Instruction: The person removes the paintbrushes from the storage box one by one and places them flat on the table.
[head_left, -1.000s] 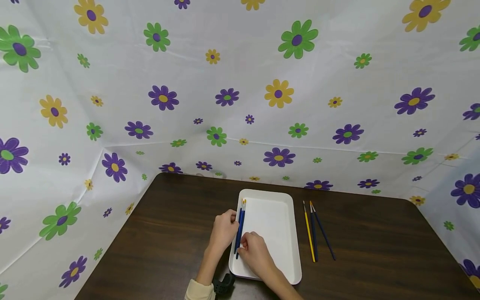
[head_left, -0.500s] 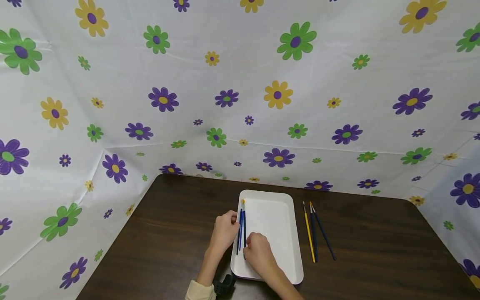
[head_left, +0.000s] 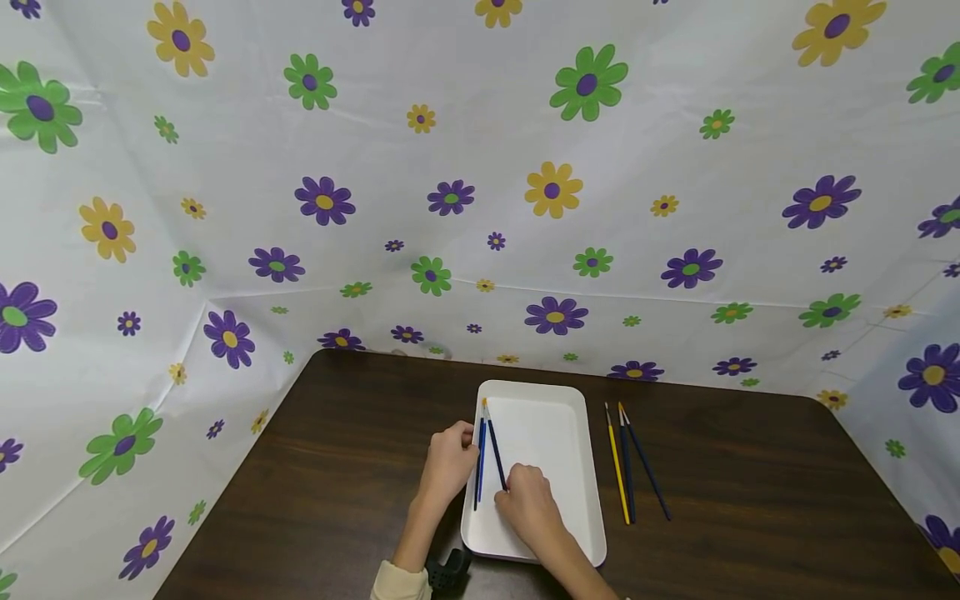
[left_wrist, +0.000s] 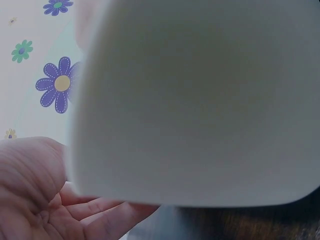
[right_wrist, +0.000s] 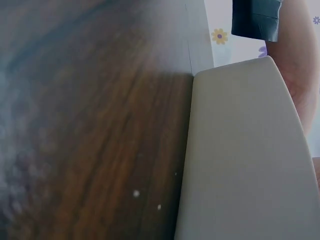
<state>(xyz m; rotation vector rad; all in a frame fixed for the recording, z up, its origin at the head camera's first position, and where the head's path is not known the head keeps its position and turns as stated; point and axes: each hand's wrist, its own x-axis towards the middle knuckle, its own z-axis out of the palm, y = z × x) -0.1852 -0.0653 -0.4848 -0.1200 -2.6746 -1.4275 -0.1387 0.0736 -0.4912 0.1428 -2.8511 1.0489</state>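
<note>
A white tray point(head_left: 555, 467) lies on the table, its long sides running away from me. My left hand point(head_left: 448, 462) grips its left rim; in the left wrist view the fingers of that hand point(left_wrist: 35, 190) reach beneath the tray wall point(left_wrist: 200, 125). Over the tray's lower left part, my right hand point(head_left: 531, 504) pinches the handle end of a dark blue paintbrush point(head_left: 495, 450), which slants with its bristles toward the far left corner. Beside it, along the left wall, lie a bright blue paintbrush point(head_left: 482, 467) and a darker paintbrush point(head_left: 476, 487), bristles at the far end.
Right of the tray, a yellow paintbrush point(head_left: 618, 475) and two dark blue paintbrushes point(head_left: 628, 471) lie on the brown table point(head_left: 750, 483). A flowered sheet point(head_left: 495, 167) hangs behind and at both sides. A black strap point(right_wrist: 255, 20) shows on a forearm in the right wrist view.
My right hand has slid rightward with the handle end of the dark blue paintbrush, which now slants away from the other two. The left hand has stayed on the tray rim.
</note>
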